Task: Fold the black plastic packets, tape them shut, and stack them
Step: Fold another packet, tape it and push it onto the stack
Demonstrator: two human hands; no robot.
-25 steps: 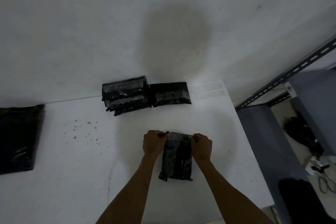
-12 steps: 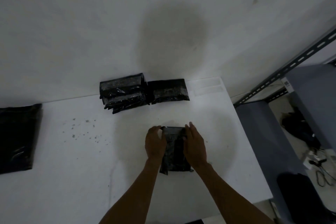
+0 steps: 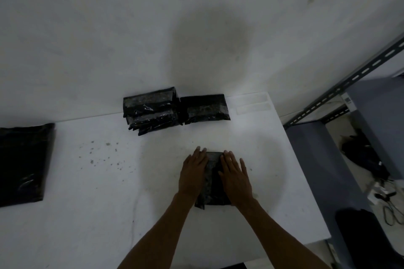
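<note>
A stack of packets (image 3: 150, 111) and a single packet (image 3: 205, 108) sit at upper centre of the tabletop (image 3: 87, 203). The near packet (image 3: 213, 181) runs lengthwise up the frame. The left hand (image 3: 193, 172) and right hand (image 3: 235, 176) press it with flat, straight fingers.

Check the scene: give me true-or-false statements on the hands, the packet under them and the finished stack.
Both the left hand and right hand press flat on the folded black plastic packet. True.
The left hand is curled into a fist. False: its fingers lie straight on the packet.
A stack of folded black packets sits at the white table's far edge. True.
The stack has nothing beside it. False: a single folded black packet lies right of it.
</note>
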